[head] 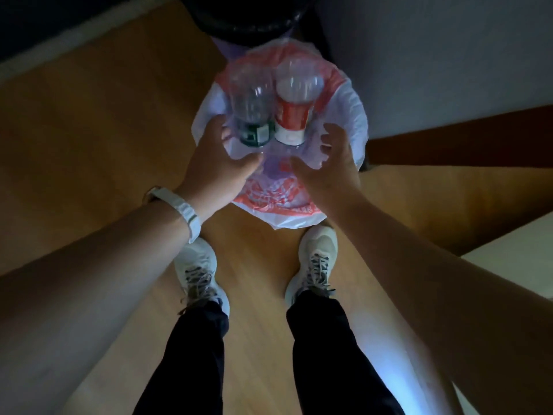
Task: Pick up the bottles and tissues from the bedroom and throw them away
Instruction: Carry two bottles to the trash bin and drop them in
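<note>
Two clear plastic bottles point away from me inside a white plastic bag with red print. One bottle has a green label, the other a red and white label. My left hand grips the bag's left edge beside the green-label bottle. My right hand holds the bag's right edge, fingers curled on the plastic. The bag hangs above the wooden floor, just in front of a dark round bin. No tissues show.
My two white shoes stand on the wooden floor below the bag. A pale wall with a dark skirting board runs on the right. A light surface's corner juts in at the right edge.
</note>
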